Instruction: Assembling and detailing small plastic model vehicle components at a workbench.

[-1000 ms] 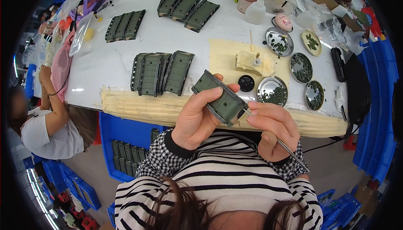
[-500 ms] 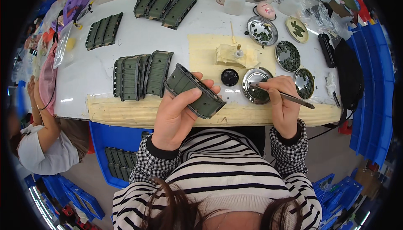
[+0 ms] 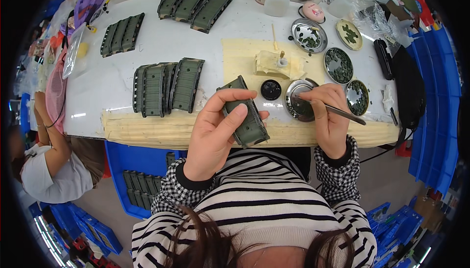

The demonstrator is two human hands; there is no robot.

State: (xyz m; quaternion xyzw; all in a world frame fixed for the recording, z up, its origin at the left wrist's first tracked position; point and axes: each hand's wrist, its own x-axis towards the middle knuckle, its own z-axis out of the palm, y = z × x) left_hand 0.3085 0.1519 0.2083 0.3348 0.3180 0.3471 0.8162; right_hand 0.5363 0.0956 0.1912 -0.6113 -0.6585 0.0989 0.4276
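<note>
My left hand (image 3: 215, 132) is closed round a green curved plastic piece (image 3: 248, 127) with ridged long edges, held tilted above the table's front edge. In my right hand (image 3: 331, 116) is a pair of tweezers (image 3: 346, 115), pinched between thumb and fingers. Their tips reach over a round metal dish (image 3: 292, 91) that holds small dark bits. A little black pot (image 3: 270, 90) stands between the two hands. Left of my left hand, several similar green pieces (image 3: 152, 89) lie grouped on the table.
More round dishes with green bits (image 3: 338, 66) stand at the right. A block wrapped in cream tape (image 3: 279, 65) sits behind the pot. Further green pieces (image 3: 188, 3) lie at the back. A blue bin (image 3: 117, 170) is below the table edge; another person (image 3: 58, 165) sits at left.
My left hand has turned the green piece steeper and moved it slightly right, with the fingers now across its upper part. My right hand and tweezers have barely moved.
</note>
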